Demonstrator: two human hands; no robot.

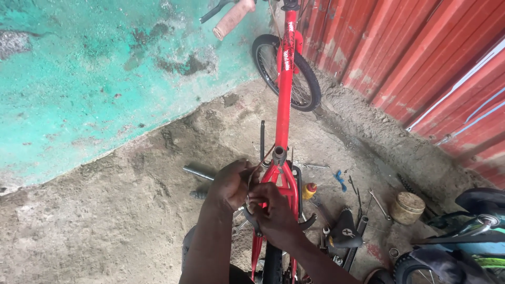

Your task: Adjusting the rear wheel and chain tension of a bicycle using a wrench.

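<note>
While gripped by 2 hands (255, 202), glossy red tubular frame (284, 79)

Hands (255, 202) on bicycle frame (284, 79); saddle (344, 231), tin (407, 208) right.

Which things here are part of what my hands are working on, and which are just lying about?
In hand:
red bicycle frame
rear brake caliper
brake cable
left hand
right hand

Lying about:
black saddle
small yellow bottle
round tin
wrench
metal tube
</note>
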